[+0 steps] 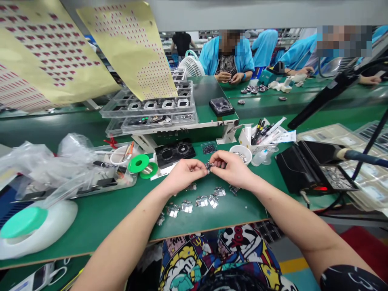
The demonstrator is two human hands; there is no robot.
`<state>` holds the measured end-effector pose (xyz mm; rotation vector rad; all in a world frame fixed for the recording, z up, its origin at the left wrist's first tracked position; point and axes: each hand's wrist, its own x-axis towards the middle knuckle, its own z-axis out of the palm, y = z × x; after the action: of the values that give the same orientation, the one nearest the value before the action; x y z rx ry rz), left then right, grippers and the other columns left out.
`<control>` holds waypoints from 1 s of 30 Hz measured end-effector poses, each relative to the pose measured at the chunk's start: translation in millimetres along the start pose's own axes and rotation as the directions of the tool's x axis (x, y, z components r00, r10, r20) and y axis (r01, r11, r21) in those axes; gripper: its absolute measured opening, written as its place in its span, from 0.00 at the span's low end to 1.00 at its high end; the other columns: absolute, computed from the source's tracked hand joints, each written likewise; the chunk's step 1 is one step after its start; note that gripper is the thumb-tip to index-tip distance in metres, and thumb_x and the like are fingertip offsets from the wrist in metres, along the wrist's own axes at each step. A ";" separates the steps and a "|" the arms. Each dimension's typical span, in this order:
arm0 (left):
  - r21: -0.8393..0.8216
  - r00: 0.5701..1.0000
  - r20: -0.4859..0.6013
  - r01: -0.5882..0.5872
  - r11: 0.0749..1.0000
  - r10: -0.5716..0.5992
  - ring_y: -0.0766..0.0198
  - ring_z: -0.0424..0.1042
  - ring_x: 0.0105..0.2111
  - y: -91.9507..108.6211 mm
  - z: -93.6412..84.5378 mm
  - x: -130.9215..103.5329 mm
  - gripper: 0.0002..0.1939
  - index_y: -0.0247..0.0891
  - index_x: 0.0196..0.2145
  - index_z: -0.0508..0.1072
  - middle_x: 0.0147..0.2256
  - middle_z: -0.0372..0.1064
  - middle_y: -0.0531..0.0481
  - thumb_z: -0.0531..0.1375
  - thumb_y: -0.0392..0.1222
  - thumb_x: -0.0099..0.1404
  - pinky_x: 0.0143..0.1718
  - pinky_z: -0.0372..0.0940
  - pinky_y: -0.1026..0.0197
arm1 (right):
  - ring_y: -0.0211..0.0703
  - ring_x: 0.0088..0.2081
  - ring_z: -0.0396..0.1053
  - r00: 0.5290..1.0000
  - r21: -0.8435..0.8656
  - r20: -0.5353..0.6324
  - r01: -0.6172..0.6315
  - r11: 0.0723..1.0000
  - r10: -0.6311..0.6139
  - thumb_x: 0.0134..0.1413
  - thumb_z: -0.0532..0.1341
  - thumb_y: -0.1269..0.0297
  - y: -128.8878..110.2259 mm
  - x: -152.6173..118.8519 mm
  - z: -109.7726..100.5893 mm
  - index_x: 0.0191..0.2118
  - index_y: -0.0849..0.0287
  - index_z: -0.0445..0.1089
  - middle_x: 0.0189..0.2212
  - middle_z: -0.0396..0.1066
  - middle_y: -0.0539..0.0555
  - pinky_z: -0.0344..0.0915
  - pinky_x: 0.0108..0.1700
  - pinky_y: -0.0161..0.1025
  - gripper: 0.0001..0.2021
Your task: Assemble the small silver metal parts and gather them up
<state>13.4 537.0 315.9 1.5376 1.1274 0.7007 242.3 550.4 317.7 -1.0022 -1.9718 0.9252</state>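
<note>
Near the middle of the green bench, my left hand and my right hand meet around a small metallic part. Thumb and fingers of each hand pinch it from either side, and they cover much of it. Several similar silvery parts lie in a loose curved row on the bench between my forearms. Just behind my hands sits a small clear tray of tiny dark pieces. A white bowl with small pieces stands beyond my right hand.
A green solder spool, a black panel and plastic bags are leftward. Right are a pen box, small bottles and a black soldering station. Stacked trays stand on a raised shelf; people in blue work beyond.
</note>
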 end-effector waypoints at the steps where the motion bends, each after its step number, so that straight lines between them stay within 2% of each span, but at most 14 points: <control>1: 0.002 1.000 0.016 0.009 1.000 -0.009 0.70 0.58 0.24 -0.2 -0.1 0.0 0.15 0.37 0.36 0.81 0.24 0.65 0.56 0.69 0.53 0.65 0.27 0.53 0.64 | 0.39 0.36 0.71 1.000 0.039 -0.005 -0.009 0.999 0.009 0.58 0.66 0.70 0.4 0.4 0.8 0.40 0.56 0.74 0.35 0.74 0.48 0.68 0.39 0.37 0.05; 5: 0.074 0.997 0.072 0.033 0.997 -0.038 0.70 0.57 0.22 2.0 -0.6 -1.3 0.18 0.38 0.37 0.82 0.22 0.61 0.57 0.67 0.57 0.67 0.25 0.51 0.64 | 0.40 0.36 0.73 0.995 0.191 -0.012 -0.091 0.977 0.095 0.58 0.66 0.65 0.7 1.2 3.2 0.40 0.56 0.74 0.35 0.76 0.49 0.71 0.39 0.37 0.05; 8: 0.096 0.998 0.048 0.035 0.995 -0.040 0.69 0.58 0.23 4.1 -0.9 -1.6 0.21 0.38 0.38 0.83 0.24 0.64 0.55 0.66 0.61 0.68 0.25 0.51 0.64 | 0.39 0.32 0.72 0.989 0.243 -0.033 -0.129 0.961 0.141 0.56 0.67 0.64 0.3 1.7 3.4 0.40 0.57 0.75 0.32 0.75 0.49 0.70 0.36 0.37 0.07; 13: 0.039 0.998 -0.066 0.003 0.999 -0.001 0.68 0.63 0.26 4.8 1.3 -0.4 0.23 0.40 0.47 0.83 0.30 0.73 0.52 0.68 0.61 0.65 0.28 0.56 0.64 | 0.37 0.32 0.71 0.993 0.210 -0.015 -0.109 0.972 0.115 0.56 0.67 0.66 -1.8 0.6 4.9 0.41 0.58 0.75 0.34 0.76 0.50 0.70 0.36 0.35 0.07; 19: -0.008 0.999 -0.033 0.004 1.000 -0.004 0.66 0.65 0.28 4.9 3.0 -0.8 0.20 0.37 0.39 0.83 0.31 0.75 0.50 0.69 0.58 0.64 0.30 0.59 0.63 | 0.36 0.32 0.70 0.996 0.116 0.050 -0.077 0.990 0.072 0.59 0.65 0.67 -2.8 -2.4 9.4 0.41 0.58 0.76 0.34 0.76 0.49 0.68 0.35 0.34 0.05; 23: 0.013 0.997 -0.073 -0.003 1.000 0.004 0.67 0.64 0.28 5.3 0.8 -0.5 0.15 0.37 0.38 0.82 0.29 0.71 0.52 0.69 0.52 0.64 0.32 0.58 0.64 | 0.36 0.33 0.71 0.998 0.048 0.001 -0.056 0.997 0.056 0.56 0.64 0.71 0.2 -1.6 8.0 0.40 0.58 0.76 0.35 0.75 0.50 0.68 0.36 0.34 0.06; 26: 0.052 0.999 -0.038 -0.021 0.998 0.023 0.69 0.61 0.26 4.3 0.3 -0.6 0.11 0.37 0.38 0.81 0.25 0.65 0.56 0.67 0.48 0.65 0.30 0.56 0.64 | 0.37 0.33 0.71 0.998 0.044 -0.014 -0.059 0.997 0.060 0.56 0.64 0.71 1.5 -1.1 7.5 0.40 0.58 0.76 0.35 0.75 0.50 0.68 0.36 0.35 0.06; 30: 0.094 1.000 0.001 -0.007 0.996 0.007 0.71 0.59 0.22 4.3 1.6 -1.5 0.12 0.38 0.39 0.80 0.22 0.57 0.60 0.68 0.49 0.64 0.27 0.55 0.65 | 0.37 0.32 0.70 0.997 0.045 -0.014 -0.078 0.996 0.079 0.55 0.63 0.71 1.7 -1.3 8.7 0.39 0.58 0.76 0.35 0.75 0.50 0.66 0.34 0.34 0.06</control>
<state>15.5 535.0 319.8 1.6209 1.1695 0.6602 236.1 547.7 311.7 -1.0649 -1.9021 0.9964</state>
